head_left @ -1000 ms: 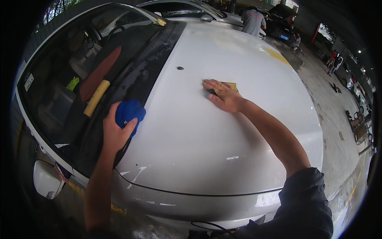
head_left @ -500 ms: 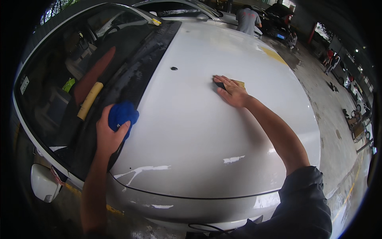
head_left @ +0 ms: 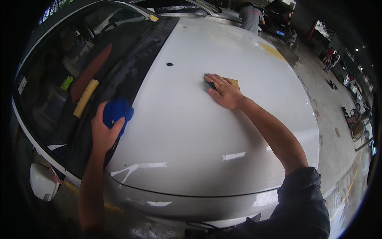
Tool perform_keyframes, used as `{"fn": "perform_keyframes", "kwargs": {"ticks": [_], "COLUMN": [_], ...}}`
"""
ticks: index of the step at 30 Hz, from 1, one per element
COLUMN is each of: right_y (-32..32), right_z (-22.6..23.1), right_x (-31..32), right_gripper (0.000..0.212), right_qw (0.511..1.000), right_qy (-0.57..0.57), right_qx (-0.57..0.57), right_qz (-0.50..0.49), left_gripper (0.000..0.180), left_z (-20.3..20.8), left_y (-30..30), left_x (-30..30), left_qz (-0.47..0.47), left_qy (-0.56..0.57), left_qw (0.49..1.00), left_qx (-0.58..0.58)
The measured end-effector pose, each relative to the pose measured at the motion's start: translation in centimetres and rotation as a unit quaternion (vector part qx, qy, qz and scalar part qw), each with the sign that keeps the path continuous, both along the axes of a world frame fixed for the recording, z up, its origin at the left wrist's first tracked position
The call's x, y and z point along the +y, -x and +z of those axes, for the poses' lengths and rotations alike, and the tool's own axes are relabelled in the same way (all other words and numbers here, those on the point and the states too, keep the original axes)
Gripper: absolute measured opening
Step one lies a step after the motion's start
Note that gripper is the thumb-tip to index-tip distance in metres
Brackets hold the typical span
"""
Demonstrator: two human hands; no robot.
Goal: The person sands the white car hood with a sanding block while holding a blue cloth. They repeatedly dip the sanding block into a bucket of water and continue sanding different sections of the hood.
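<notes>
The unclenched right hand [head_left: 225, 94], flat over the yellow sheet [head_left: 235, 83] between one and two o'clock, should press evenly on the white hood [head_left: 187, 123], while the left hand [head_left: 104, 133], grasping the blue cloth [head_left: 117, 110] at nine o'clock, should avoid its path.

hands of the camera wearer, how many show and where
2: the left hand grips a blue cloth by the white hood's rear edge; the right hand lies flat over a yellow sheet on that hood. Neither is hidden.
</notes>
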State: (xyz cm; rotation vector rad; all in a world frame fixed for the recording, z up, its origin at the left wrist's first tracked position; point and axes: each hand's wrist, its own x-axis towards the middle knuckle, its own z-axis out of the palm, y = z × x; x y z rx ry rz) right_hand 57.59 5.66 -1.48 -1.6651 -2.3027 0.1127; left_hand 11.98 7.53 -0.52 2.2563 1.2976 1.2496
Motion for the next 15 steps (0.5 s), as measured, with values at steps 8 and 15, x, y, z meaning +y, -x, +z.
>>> {"fn": "perform_keyframes", "kwargs": {"ticks": [8, 15], "right_y": [-0.1, 3.7], "right_z": [1.0, 0.3], "right_x": [-12.8, 0.5], "right_gripper": [0.062, 0.060], "right_qw": [0.982, 0.999], "right_qy": [0.136, -0.012], "right_qx": [0.016, -0.032], "right_qz": [0.130, -0.015], "left_gripper": [0.058, 0.060], "left_z": [0.1, 0.6], "left_y": [2.0, -0.6], "left_x": [-1.6, -0.3], "left_qz": [0.029, -0.008], "left_qy": [-0.020, -0.017], "left_qw": [0.999, 1.000], "left_qx": [0.026, 0.000]}}
